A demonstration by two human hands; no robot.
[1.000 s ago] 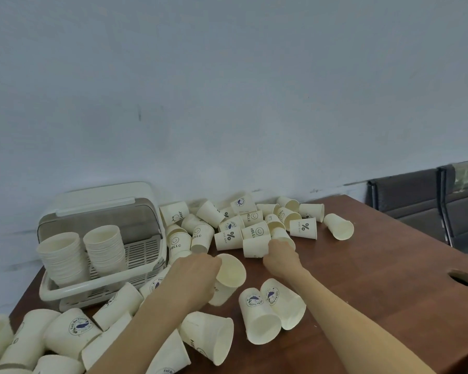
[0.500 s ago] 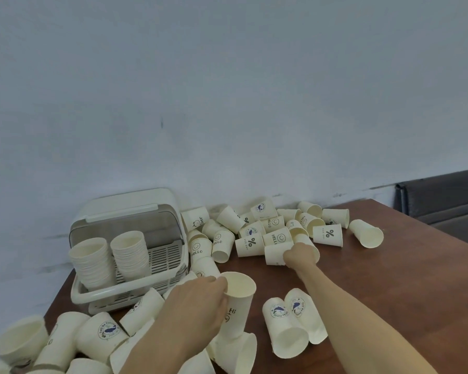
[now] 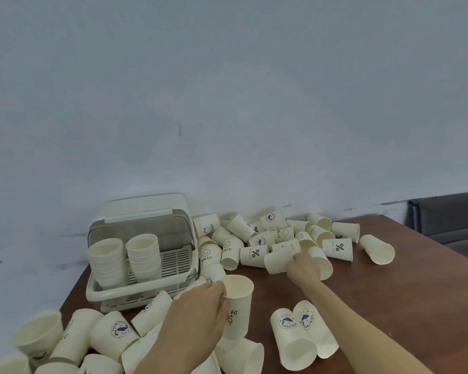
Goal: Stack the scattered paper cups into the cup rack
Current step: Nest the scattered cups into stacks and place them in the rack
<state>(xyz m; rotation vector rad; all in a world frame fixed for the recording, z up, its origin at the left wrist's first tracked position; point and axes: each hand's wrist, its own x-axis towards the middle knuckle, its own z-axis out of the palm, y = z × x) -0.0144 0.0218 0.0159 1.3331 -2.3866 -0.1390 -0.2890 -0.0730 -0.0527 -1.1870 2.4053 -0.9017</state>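
My left hand grips an upright paper cup printed "Hi" just above the table, in front of the rack. My right hand reaches into the pile at the back and holds a plain cup lying on its side. The white plastic cup rack stands at the back left with its lid raised. Inside it are two stacks of nested cups. Several loose cups lie scattered along the wall.
More cups lie heaped at the front left corner, and two whale-printed cups lie on their sides between my arms. The brown table runs to the right. A dark chair stands beyond its far right edge. A pale wall backs everything.
My left hand turned its cup from tilted to upright and lifted it a little. My right hand closed on a cup in the back pile. The view shifted left.
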